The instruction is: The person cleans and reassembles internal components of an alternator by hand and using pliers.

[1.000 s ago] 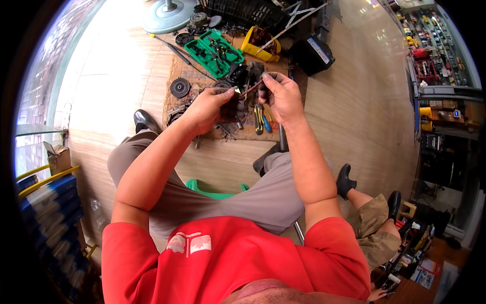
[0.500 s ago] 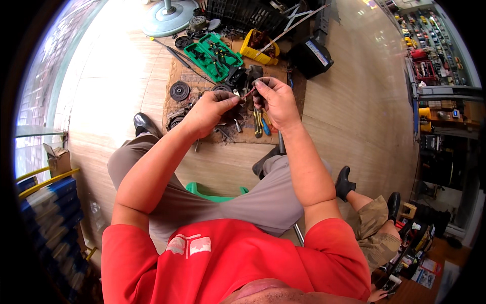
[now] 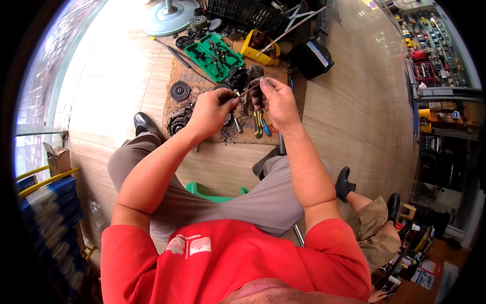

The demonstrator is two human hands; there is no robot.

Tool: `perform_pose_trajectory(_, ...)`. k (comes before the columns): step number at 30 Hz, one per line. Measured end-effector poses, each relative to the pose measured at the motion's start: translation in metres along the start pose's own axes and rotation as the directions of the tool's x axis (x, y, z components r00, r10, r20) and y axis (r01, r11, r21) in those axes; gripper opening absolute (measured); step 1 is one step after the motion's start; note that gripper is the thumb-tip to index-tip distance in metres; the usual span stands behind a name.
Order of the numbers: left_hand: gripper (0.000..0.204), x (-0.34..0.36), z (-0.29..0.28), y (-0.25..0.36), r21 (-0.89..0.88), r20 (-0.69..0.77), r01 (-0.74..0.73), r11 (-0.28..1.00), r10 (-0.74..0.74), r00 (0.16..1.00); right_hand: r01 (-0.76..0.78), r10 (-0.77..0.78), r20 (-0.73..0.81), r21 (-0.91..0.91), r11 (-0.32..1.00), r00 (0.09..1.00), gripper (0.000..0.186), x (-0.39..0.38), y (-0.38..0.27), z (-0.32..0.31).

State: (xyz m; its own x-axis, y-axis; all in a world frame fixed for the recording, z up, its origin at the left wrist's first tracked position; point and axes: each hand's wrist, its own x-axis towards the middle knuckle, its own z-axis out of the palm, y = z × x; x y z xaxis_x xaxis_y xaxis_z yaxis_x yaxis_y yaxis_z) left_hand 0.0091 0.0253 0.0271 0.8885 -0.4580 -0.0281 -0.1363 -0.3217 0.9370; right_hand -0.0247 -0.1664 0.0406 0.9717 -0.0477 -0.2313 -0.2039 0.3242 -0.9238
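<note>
Between my hands stretches a thin reddish-brown strand, wire-like, though its exact kind is too small to tell. My left hand pinches its lower left end between thumb and fingertips. Closer to its upper right end, my right hand grips it with the thumb over dark-stained fingers. Both hands hover over a worn brown board on the floor. On the board below are a round ribbed dark disc, a coil-like metal part, pliers and a blue-handled screwdriver.
Beyond my hands lie an open green tool case and a yellow bin with brownish parts. A black battery-like box stands to the right, a black crate at the back. Another person's legs are at my right.
My left hand has turned slightly and its fingers have curled in more. The hands have drawn a little apart, and more of the strand shows between them.
</note>
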Motion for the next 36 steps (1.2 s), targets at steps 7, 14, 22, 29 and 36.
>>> perform_pose_trajectory(7,0.019,0.004,-0.003,-0.002,0.114,-0.101,-0.052,0.992,0.064,0.993,0.074,-0.085,-0.035,-0.227,0.971,0.996,0.014,-0.002,0.0,0.005)
perform_pose_trajectory(14,0.021,0.012,-0.016,-0.002,0.078,0.052,-0.027,0.997,0.023,0.998,0.159,-0.195,-0.101,-0.288,0.944,0.976,0.016,-0.003,0.004,0.008)
perform_pose_trajectory(22,0.027,0.018,-0.028,-0.006,0.183,0.128,-0.027,0.983,0.004,0.992,0.167,-0.195,-0.109,-0.224,0.96,0.975,0.016,-0.003,0.0,0.006)
perform_pose_trajectory(29,0.029,0.019,-0.029,-0.009,0.123,0.044,-0.026,0.992,0.02,0.999,0.178,-0.22,-0.122,-0.288,0.941,0.968,0.017,-0.004,0.0,0.008)
perform_pose_trajectory(36,0.026,0.013,-0.032,0.007,0.206,0.066,-0.042,0.978,0.029,0.997,0.187,-0.235,-0.118,-0.323,0.928,0.965,0.017,-0.004,0.0,0.007)
